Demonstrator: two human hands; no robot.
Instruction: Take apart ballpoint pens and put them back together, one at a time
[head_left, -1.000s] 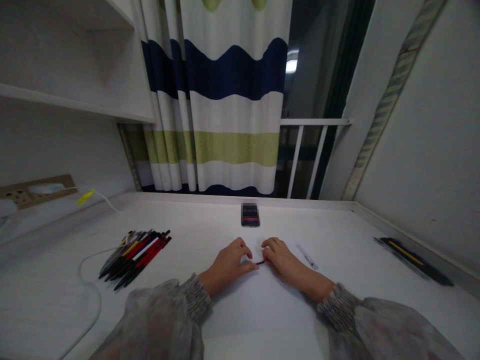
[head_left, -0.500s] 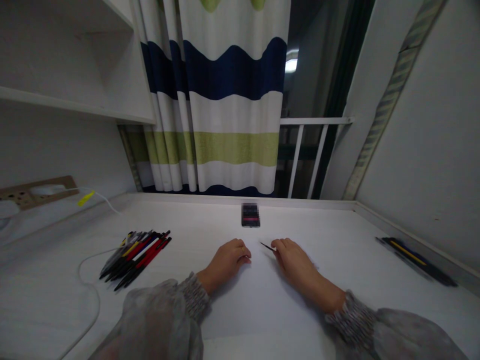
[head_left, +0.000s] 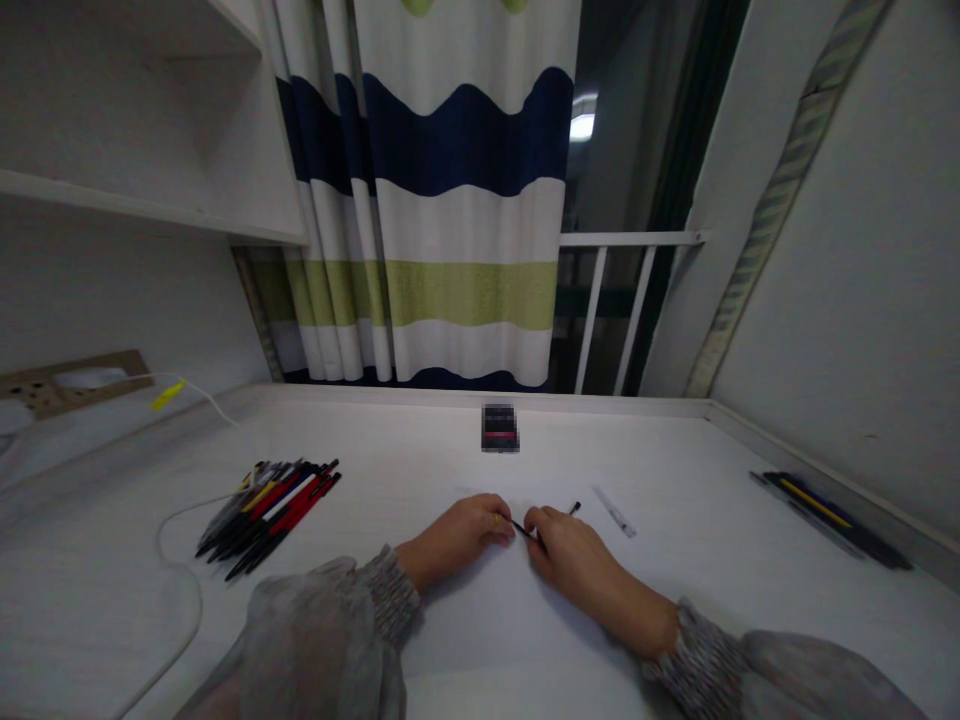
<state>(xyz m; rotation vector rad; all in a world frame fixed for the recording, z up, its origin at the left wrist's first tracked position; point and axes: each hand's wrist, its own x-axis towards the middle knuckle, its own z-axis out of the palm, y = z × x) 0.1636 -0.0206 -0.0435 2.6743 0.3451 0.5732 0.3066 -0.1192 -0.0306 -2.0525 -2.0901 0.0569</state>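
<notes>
Curtain (head_left: 450, 200) white, navy, green stripes; pens (head_left: 270, 500) red, black, yellow.

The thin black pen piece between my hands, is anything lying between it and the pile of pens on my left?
Nothing visible does. The thin black pen piece is pinched between the left hand and right hand. The pile of pens lies farther left, with only bare desk between; the white cable curves beyond the pile.

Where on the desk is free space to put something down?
Bare desk lies between the pens and the left hand, and between the clear tube and the dark pens by the wall. Crowded where both hands meet on the thin pen.
</notes>
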